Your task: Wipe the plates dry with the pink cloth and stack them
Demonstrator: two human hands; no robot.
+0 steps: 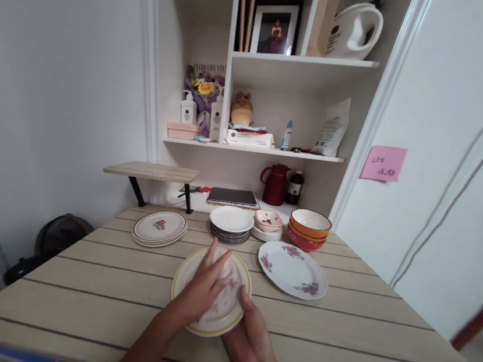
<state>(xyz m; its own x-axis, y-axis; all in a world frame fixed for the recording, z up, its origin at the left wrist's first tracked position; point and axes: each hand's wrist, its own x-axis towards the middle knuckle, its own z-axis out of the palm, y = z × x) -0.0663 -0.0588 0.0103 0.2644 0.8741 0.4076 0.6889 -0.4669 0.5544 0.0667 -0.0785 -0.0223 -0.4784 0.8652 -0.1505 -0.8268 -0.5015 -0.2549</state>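
A white plate with a yellow rim band (247,264) is held tilted above the near middle of the table. My right hand (251,338) grips its lower right edge, thumb on the upper face and fingers underneath. Across the plate's face lies my left hand (201,290), fingers spread and stretched out. Beside and under those fingers shows a pale pinkish patch (230,288); whether it is a thin cloth or a printed pattern I cannot tell. Right of the plate rests a large oval platter with pink flowers (292,269).
Plates with a red flower (160,227) are stacked at left. Behind stand a pile of white and dark plates (231,221), small dishes with a pink bowl (268,221), and stacked orange and red bowls (308,227). A small raised shelf (152,171) and a red jug (275,184) are farther back.
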